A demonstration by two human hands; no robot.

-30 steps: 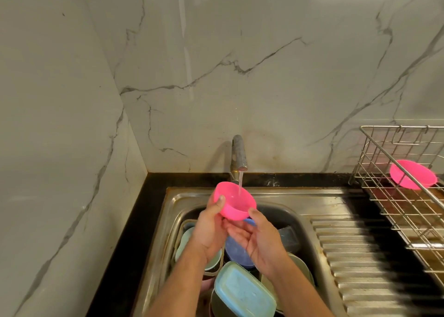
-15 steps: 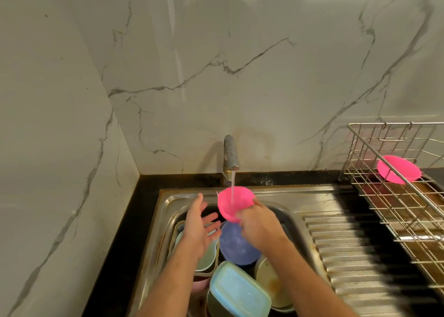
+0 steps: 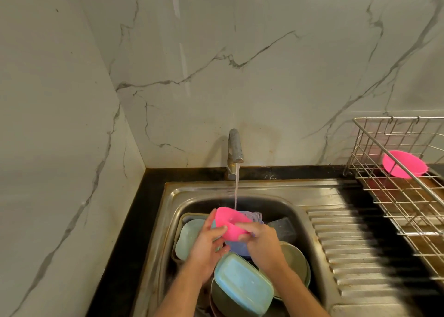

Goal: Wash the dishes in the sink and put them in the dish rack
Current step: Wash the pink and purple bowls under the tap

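A small pink bowl is held low over the steel sink, tilted, under the water running from the tap. My left hand grips its left side with thumb and fingers. My right hand holds its right side, fingers curled round the rim. Below the hands the basin holds a blue plate, a pale green dish, a light blue rectangular lid and an olive bowl. A second pink bowl lies in the wire dish rack at the right.
The ribbed steel drainboard lies between the basin and the rack. A black counter edge runs along the sink's left and back. Marble walls close in on the left and behind.
My left hand, away from the bowl half a second ago, has come back onto it. Both hands have lowered the pink bowl and tilted it under the stream.
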